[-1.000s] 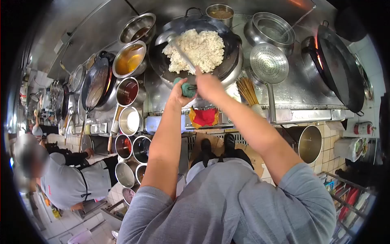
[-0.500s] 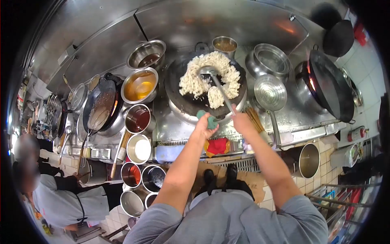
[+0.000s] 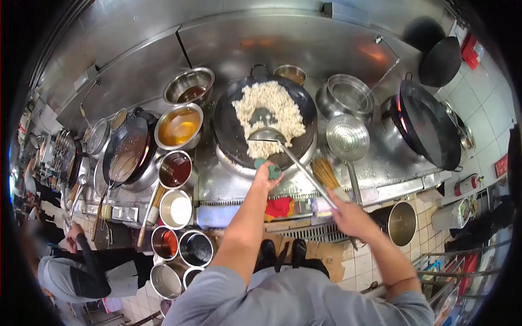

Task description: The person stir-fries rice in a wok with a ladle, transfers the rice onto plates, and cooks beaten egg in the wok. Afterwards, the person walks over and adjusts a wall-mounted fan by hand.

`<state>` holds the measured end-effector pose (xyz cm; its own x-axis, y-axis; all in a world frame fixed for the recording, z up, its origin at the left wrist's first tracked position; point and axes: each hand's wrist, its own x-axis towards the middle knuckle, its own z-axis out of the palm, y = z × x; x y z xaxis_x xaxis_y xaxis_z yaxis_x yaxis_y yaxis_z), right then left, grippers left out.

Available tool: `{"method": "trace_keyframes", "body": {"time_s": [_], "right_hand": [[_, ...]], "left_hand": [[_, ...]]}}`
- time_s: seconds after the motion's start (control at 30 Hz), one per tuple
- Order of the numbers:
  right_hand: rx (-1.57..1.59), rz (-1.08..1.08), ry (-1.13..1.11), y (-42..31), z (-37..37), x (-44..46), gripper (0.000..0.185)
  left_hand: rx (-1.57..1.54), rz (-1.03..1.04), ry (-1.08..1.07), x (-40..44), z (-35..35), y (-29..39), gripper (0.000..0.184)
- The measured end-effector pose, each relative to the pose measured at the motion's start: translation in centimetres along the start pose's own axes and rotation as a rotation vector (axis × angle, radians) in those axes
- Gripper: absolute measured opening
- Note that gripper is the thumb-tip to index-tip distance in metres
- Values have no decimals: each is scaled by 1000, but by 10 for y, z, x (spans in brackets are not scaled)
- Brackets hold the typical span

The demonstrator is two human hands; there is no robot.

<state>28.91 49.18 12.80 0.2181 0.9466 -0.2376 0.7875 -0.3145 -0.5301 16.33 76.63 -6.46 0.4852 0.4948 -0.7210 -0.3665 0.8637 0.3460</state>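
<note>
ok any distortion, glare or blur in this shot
Head view: strong fisheye, bending the steel back wall and leaving black corners; head view: orange reflections on that wall; head view: ladle and wok fairly clear, while a blurred patch covers the co-worker's head.

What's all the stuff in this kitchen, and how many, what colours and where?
Centre wok: one, dark, middle
Pale grains: one heap, off-white, in the centre wok
Ladle: one, silver, over the grains
Green cloth: one, green, centre wok's near edge
Left wok: one, dark, left
Right wok: one, dark, right
Bowls: two, silver, left of the centre wok
Pots: several, silver, lower left
Skimmer: one, silver, right of the centre wok
Brush: one, tan, beside the skimmer
Co-worker: at least one, grey top, lower left
Small far-off things: can't tell
Left hand: one, bare, holding the green cloth
Right hand: one, bare, on the ladle's handle
</note>
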Motion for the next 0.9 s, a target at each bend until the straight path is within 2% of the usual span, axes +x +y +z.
{"method": "trace_keyframes", "body": {"time_s": [0.03, 0.1, 0.17, 0.2, 0.27, 0.3, 0.37, 0.43, 0.47, 0.53, 0.6, 0.67, 0.7, 0.77, 0.8, 0.83, 0.9], "right_hand": [[-7, 72, -116, -4, -20, -20, 59], [-119, 35, -178, -3, -60, -59, 59], [-185, 48, -286, -5, -96, -84, 59], [-255, 63, -366, -5, -108, -84, 60], [-235, 101, -380, -11, -106, -57, 59], [-221, 135, -389, -11, -98, -40, 59], [-183, -78, -219, 21, -48, 6, 57], [-152, -93, -72, 32, 5, 55, 57], [-151, -87, -85, 20, 14, 56, 57], [-178, -94, 50, -3, 21, 59, 57], [-189, -84, 31, -17, 16, 40, 57], [-152, -42, -65, -27, 1, 15, 56], [-118, -86, 0, -7, 5, 7, 54], [34, -130, -81, 1, -32, -18, 49], [93, 23, -223, -1, -56, -26, 48], [249, 208, -272, -3, -75, -31, 50], [323, 371, -223, -10, -99, -28, 50]], "left_hand": [[-31, 34, -18, -9, -3, -5, 17], [-34, 39, -4, -78, 0, -28, 21], [-93, -70, -20, -149, 4, -50, 23], [-94, -62, -29, -157, 13, -44, 23], [-93, -120, -10, -166, 17, -34, 19], [-105, -118, 67, -134, 17, -22, 18], [3, -84, -35, -90, 11, -13, 18], [90, -59, -47, -85, -12, -44, 19], [171, -20, -57, -85, -31, -63, 19], [201, -48, 25, -95, -71, -92, 22], [242, -72, 35, -123, -59, -85, 25], [-15, 22, 74, -134, -25, -61, 18], [-58, 11, 33, -115, -22, -45, 14], [-19, -8, 6, -118, -8, -25, 9], [51, 7, 35, -127, 3, -17, 10], [120, 16, 70, -135, 9, -14, 11], [203, 83, 91, -147, 22, -4, 13]]}}
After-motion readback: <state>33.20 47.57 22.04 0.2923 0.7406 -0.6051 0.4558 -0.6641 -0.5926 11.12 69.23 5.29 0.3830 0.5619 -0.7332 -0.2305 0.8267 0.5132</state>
